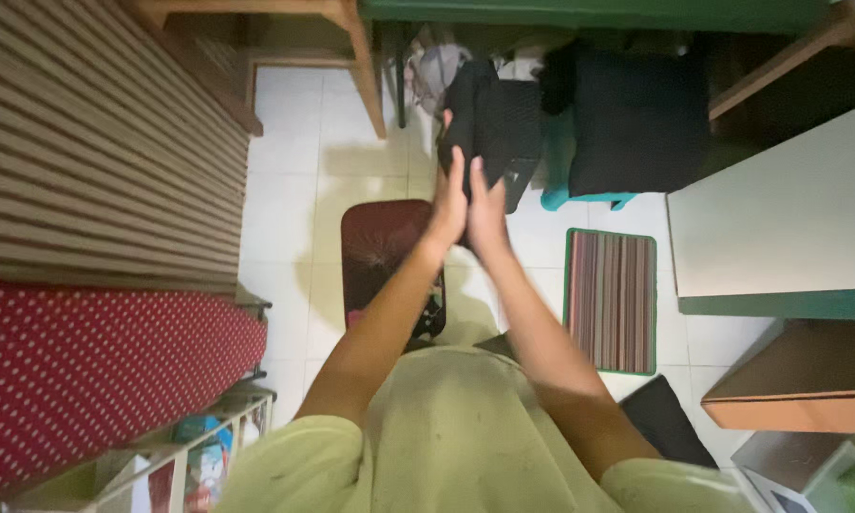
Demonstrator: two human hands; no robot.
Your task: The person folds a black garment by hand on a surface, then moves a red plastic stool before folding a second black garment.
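Observation:
My left hand (446, 204) and my right hand (489, 209) are stretched out in front of me, held side by side with fingers straight. Between and just beyond them is a black fabric item (499, 119), like a bag or folded cloth. Its lower edge shows dark between my palms, and a fingertip rests on its upper left edge. Both hands seem to clasp it from either side. How much of it hangs free from the floor is unclear.
A dark red stool seat (385, 247) stands below my hands on the white tiled floor (285, 199). A striped mat (611, 299) lies to the right, by a white table (779, 218). A black cushion (636, 119), a red dotted surface (85, 380) and a wire rack (209, 437) surround me.

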